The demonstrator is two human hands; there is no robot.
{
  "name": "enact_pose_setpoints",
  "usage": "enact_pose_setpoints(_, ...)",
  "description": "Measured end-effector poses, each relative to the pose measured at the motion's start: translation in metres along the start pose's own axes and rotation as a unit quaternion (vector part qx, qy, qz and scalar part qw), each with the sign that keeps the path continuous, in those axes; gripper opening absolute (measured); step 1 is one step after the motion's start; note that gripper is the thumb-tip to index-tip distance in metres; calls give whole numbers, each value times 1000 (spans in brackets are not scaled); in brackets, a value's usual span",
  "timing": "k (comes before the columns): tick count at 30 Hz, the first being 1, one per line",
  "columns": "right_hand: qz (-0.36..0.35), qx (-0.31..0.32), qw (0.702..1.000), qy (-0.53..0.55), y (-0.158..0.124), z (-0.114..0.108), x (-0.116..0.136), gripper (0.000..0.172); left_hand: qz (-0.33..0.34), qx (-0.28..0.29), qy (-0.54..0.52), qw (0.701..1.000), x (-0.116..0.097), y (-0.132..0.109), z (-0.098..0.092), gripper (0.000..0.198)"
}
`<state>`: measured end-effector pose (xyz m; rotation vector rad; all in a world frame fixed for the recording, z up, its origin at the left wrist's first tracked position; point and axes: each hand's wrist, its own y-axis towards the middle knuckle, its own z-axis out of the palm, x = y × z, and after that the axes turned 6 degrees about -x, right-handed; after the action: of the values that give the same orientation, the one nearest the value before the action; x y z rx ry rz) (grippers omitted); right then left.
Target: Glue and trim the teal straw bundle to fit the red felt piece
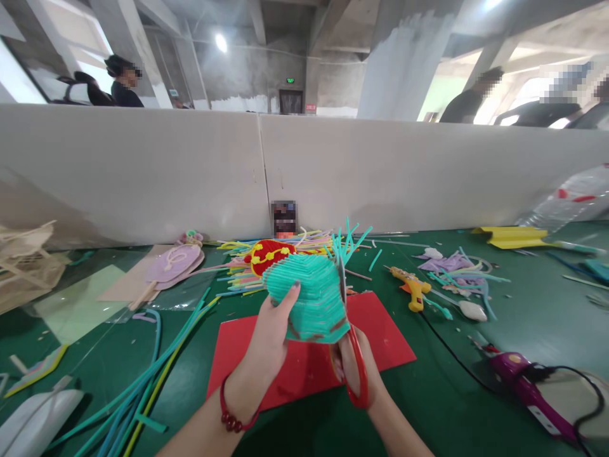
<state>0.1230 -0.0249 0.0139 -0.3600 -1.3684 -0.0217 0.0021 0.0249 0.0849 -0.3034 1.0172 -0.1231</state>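
My left hand (273, 327) grips a turquoise panel (314, 298) made of bent pipe cleaners laid side by side, thumb on its face. Loose turquoise ends (349, 244) fan out past its upper right edge. In my right hand (364, 362) is a pair of scissors with red handles (359, 374); the blades stand upright along the panel's right edge, at the loose ends. Below both hands lies a red sheet (380, 324). Just behind the panel is a red oval piece with yellow trim (273, 255), on a heap of coloured pipe cleaners (242, 279).
A yellow glue gun (412, 289) and a purple corded tool (528, 387) lie at right, near purple and blue scraps (457, 270). Long pipe cleaners (157, 368) and lilac fan shapes (176, 261) are at left. A white partition (143, 171) closes off the back.
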Motion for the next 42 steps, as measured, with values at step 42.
enact_pose_setpoints(42,-16,49,998,46,4,2,1,45,28,72,90,993,-23,18,-14,40)
